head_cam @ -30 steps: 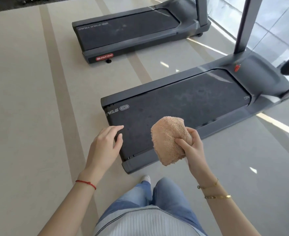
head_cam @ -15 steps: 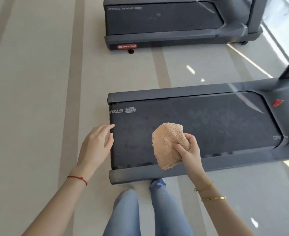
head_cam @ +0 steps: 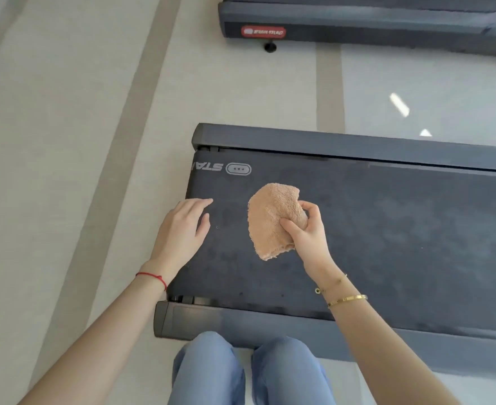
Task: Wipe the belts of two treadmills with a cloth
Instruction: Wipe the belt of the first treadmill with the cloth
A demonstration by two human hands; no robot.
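Pale striped flooring (head_cam: 74,147) carries two dark treadmills set side by side. Near treadmill (head_cam: 357,141): its belt (head_cam: 401,229) runs across the middle of the view, with grey side rails along both long edges and white lettering at the rear end. Far treadmill (head_cam: 357,21): only its rear end shows at the top edge, with a red badge (head_cam: 263,31) on the end cap.

Right hand (head_cam: 308,232): fingers and thumb curled round a bunched orange cloth (head_cam: 273,220), which is held over the rear part of the near belt; whether the cloth touches the belt cannot be told. Left hand (head_cam: 182,229): fingers straight and relaxed, palm down over the rear corner of the belt, holding nothing. Knees in blue jeans (head_cam: 249,372) sit just beside the near side rail.
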